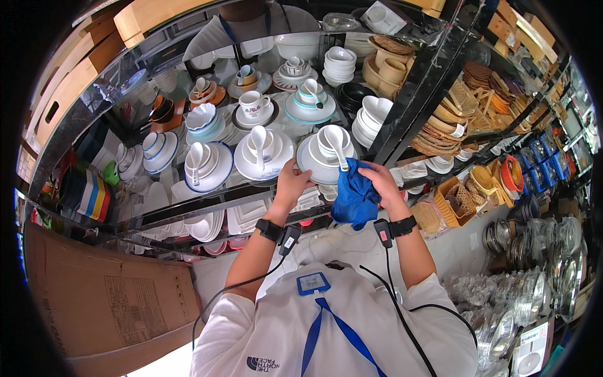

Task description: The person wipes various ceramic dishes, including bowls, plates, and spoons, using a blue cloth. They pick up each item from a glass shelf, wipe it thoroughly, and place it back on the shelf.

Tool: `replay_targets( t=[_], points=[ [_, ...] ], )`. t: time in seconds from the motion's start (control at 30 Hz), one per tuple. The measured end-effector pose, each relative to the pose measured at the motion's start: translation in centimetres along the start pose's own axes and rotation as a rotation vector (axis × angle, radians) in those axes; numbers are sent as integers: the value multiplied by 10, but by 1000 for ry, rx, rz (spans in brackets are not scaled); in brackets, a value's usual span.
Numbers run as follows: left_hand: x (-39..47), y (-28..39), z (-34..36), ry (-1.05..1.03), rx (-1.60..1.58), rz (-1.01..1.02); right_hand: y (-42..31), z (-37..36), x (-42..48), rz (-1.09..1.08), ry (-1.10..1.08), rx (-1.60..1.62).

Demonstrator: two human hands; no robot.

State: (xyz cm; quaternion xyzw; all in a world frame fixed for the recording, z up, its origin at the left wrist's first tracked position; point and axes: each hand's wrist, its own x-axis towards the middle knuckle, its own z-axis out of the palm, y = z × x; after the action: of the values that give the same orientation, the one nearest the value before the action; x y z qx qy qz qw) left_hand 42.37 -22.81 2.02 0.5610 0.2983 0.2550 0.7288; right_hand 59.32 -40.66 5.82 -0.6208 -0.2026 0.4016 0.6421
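Note:
My left hand (293,184) is at the near left rim of a white plate (311,162), thumb over the edge and fingers beside it. A stacked white bowl (325,143) sits on that plate, with a white spoon (335,141) lying across it, handle towards me. In my right hand (382,181) is a bunched blue cloth (356,198), which hangs over the shelf's front edge. Its top meets the end of the spoon handle. To the left stands a similar place setting, a white plate (278,165) carrying a bowl and a spoon (259,143).
More bowls and saucers fill the glass shelf (172,200), including a printed mug (254,106) and stacked bowls (339,66). A black upright post (410,99) rises at right, beside woven baskets (454,207). A large cardboard box (118,292) is at left. Cables (245,285) hang from my wrists.

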Motion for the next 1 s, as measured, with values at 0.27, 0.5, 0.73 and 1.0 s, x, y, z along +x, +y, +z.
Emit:
replay_targets(
  t=[0.27, 0.5, 0.73, 1.0],
  points=[
    [1, 0, 14, 39, 8, -24, 14, -14, 27, -3, -12, -27],
    [6, 4, 17, 40, 42, -22, 5, -1, 24, -30, 3, -189],
    [12, 2, 27, 129, 263, 52, 17, 3, 40, -109, 43, -321],
    [3, -3, 39, 256, 367, 170, 24, 4, 53, -199, 28, -400]
  ],
)
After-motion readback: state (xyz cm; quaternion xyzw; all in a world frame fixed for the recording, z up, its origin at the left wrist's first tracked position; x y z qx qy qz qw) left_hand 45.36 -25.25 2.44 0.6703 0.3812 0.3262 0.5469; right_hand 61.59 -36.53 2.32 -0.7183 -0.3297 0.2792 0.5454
